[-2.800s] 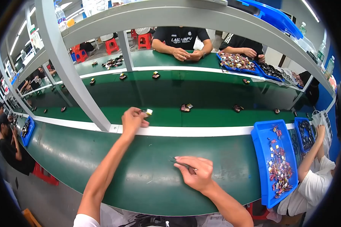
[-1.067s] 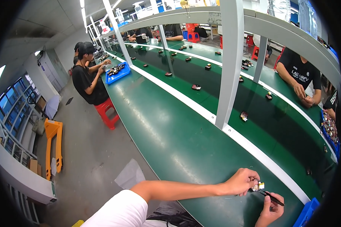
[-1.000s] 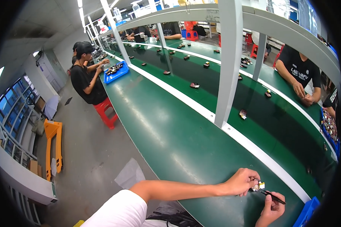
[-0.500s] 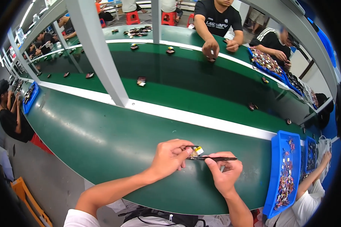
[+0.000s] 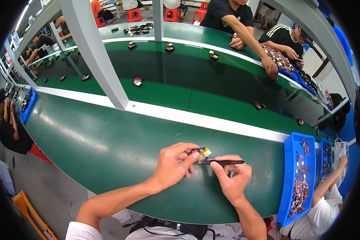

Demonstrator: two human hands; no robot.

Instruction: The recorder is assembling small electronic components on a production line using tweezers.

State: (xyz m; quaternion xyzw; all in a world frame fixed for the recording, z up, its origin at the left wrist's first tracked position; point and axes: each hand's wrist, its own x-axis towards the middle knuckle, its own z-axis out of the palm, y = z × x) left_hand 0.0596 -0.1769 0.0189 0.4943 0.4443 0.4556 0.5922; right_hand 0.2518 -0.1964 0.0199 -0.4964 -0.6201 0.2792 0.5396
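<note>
A long blue tray point(image 5: 289, 176) stands at the right end of the green desk point(image 5: 120, 152), scattered with small wired parts point(image 5: 301, 192) in red, white and yellow; just beyond it, a smaller blue tray point(image 5: 326, 174) holds black pieces. Another blue tray point(image 5: 25, 117), also with black pieces, sits at the desk's far left end. Near the middle of the front edge, the left hand point(image 5: 174, 162) has its fingers grasping a small black electronic module point(image 5: 202, 155) with a yellow-and-white piece, just above the desk; the right hand's point(image 5: 234, 176) fingers pinch black tweezers point(image 5: 228, 162), their tips at the module. A white rail point(image 5: 212, 123) borders the desk's back edge, beyond which similar modules dot a green conveyor belt point(image 5: 168, 88). Red stools point(image 5: 134, 15) stand farther back.
</note>
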